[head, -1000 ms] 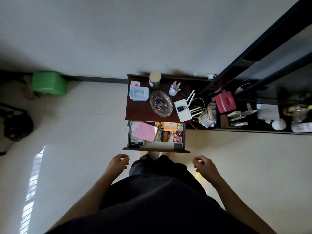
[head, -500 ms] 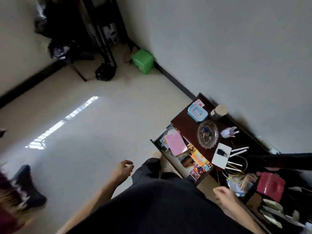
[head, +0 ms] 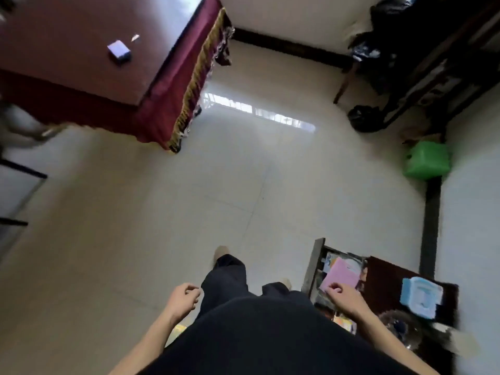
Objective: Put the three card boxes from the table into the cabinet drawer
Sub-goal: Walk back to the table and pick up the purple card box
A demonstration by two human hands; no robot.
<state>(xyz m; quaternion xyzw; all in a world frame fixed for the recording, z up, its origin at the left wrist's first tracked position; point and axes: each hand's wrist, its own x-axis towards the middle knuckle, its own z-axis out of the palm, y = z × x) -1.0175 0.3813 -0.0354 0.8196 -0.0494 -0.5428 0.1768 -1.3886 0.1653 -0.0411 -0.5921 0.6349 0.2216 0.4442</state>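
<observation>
One pale blue card box (head: 119, 50) lies on the red-clothed table (head: 81, 77) at the upper left, far across the floor. The open cabinet drawer (head: 316, 269) is at the lower right, with a pink sheet (head: 341, 276) and mixed items inside. My left hand (head: 184, 297) hangs loosely curled beside my left leg and holds nothing. My right hand (head: 346, 296) is loosely curled just above the drawer's near side, also holding nothing. Only this one card box shows on the table.
The cabinet top (head: 387, 288) carries a light blue plastic container (head: 420, 296) and a glass dish (head: 400, 327). A green stool (head: 426, 161) stands by the wall. Dark furniture and black bags (head: 362, 120) fill the upper right. Pale tiled floor (head: 216, 185) lies between me and the table.
My view has swung left, away from the cabinet: the drawer slid to the lower right and the red table with a card box came into view. Both hands stayed low and held nothing.
</observation>
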